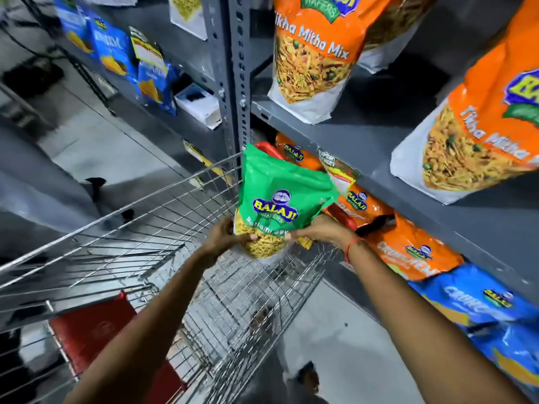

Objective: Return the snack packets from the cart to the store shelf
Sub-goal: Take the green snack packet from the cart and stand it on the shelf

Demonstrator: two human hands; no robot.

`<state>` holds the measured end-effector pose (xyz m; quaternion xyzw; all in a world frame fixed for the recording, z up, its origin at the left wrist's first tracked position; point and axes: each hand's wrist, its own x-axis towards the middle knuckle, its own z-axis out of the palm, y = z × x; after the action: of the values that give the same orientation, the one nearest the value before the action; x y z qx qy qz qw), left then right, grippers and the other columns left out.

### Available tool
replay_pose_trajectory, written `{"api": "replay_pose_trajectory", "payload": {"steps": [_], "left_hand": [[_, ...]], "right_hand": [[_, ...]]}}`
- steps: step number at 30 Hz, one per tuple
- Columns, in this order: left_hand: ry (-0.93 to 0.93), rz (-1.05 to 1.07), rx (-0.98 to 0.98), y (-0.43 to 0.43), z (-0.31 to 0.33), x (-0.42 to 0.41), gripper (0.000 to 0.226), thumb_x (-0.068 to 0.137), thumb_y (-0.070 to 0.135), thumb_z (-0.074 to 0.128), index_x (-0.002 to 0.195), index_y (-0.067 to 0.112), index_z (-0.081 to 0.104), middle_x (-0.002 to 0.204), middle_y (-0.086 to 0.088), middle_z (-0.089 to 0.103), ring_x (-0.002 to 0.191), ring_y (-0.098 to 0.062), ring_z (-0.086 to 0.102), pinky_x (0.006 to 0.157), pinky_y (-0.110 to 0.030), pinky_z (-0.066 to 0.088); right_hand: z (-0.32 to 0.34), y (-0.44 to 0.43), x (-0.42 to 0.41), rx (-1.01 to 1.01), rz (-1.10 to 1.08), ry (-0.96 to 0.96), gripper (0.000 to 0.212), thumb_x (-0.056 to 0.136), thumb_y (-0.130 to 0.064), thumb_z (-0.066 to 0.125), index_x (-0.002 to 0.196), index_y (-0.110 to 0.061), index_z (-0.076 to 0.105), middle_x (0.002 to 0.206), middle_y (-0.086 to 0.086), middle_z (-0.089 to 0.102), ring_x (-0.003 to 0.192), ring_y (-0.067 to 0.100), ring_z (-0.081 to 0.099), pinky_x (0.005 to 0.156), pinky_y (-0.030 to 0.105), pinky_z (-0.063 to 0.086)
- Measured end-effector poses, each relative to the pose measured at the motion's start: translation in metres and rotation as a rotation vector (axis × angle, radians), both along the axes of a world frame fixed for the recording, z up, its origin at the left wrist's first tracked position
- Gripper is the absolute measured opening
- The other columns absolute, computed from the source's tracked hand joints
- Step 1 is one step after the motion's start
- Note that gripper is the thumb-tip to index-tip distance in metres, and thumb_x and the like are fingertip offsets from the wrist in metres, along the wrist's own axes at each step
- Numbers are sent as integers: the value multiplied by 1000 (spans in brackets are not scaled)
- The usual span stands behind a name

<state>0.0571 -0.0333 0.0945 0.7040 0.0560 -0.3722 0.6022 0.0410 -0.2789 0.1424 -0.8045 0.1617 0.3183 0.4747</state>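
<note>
Two bare forearms reach out over the wire shopping cart, and the left hand and right hand together grip the lower end of a green Balaji snack packet, held upright above the cart's far rim, just beside the grey store shelf stocked with orange Tikha Mitha Mix packets

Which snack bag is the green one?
The green packet held by both the left hand and right hand above the cart. Every bag on the shelf is orange or blue.
</note>
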Motion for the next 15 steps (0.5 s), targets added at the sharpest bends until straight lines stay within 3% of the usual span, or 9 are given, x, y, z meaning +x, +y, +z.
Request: {"api": "replay_pose_trajectory", "payload": {"steps": [1, 4, 5, 7, 8, 10, 11, 13, 15], "left_hand": [[-8, 16, 8, 0, 10, 1, 89, 41, 40, 89, 111, 3, 48, 114, -18, 64, 99, -29, 68, 82, -38, 59], [-69, 94, -72, -9, 52, -12, 42, 71, 13, 75, 103, 11, 49, 99, -3, 63, 74, -4, 69, 59, -15, 55], [-95, 150, -80, -13, 59, -16, 35, 76, 7, 69, 104, 11, 48, 95, 1, 60, 73, -3, 66, 61, -17, 54], [-121, 231, -123, -23, 80, -25, 43, 76, 11, 70, 113, 10, 48, 97, 4, 60, 83, -7, 61, 74, -28, 50], [-147, 245, -152, -27, 92, -30, 49, 71, 18, 75, 112, 13, 49, 99, 5, 61, 89, -10, 59, 77, -30, 47], [-183, 253, -199, -40, 109, -42, 53, 58, 31, 83, 100, 23, 53, 102, 4, 65, 94, -15, 61, 79, -32, 46], [-214, 262, -206, -48, 120, -49, 47, 59, 30, 83, 97, 25, 54, 102, 4, 66, 94, -16, 62, 78, -32, 47], [-296, 241, -208, -66, 139, -59, 36, 71, 19, 76, 100, 18, 55, 97, 4, 67, 81, -10, 62, 65, -23, 48], [-382, 186, -238, -89, 155, -71, 39, 74, 11, 73, 108, 8, 54, 93, 4, 69, 72, -3, 63, 57, -12, 48]], "right_hand": [[27, 9, -5, 46, -42, -69, 56, 76, -6, 73, 128, -5, 53, 117, -6, 59, 97, 3, 54, 67, -7, 40], [43, 12, -20, 36, -140, -251, 50, 75, -4, 73, 121, 4, 55, 109, 3, 66, 77, -7, 60, 66, -6, 43], [40, 10, -25, 39, -175, -281, 53, 73, -4, 75, 121, 4, 53, 112, 8, 65, 86, 2, 63, 80, 3, 49], [57, 12, -38, 55, -179, -337, 66, 68, -2, 78, 127, 1, 46, 127, 18, 58, 109, 22, 61, 103, 35, 48], [74, 16, -48, 74, -180, -386, 70, 67, 2, 78, 128, 3, 44, 130, 21, 56, 111, 17, 61, 103, 36, 48], [83, 6, -63, 111, -192, -475, 67, 67, 9, 76, 126, 8, 44, 123, 18, 59, 88, -12, 62, 85, 5, 49], [89, -1, -71, 87, -211, -509, 65, 67, 6, 77, 125, 6, 47, 117, 13, 61, 81, -14, 60, 72, -3, 43], [101, -18, -86, 43, -254, -587, 61, 66, -5, 81, 120, -3, 53, 109, 5, 65, 89, -3, 60, 68, -1, 41], [106, -41, -103, 53, -338, -620, 50, 64, -9, 83, 107, -9, 57, 102, 2, 68, 88, -4, 62, 78, 7, 50]]}}
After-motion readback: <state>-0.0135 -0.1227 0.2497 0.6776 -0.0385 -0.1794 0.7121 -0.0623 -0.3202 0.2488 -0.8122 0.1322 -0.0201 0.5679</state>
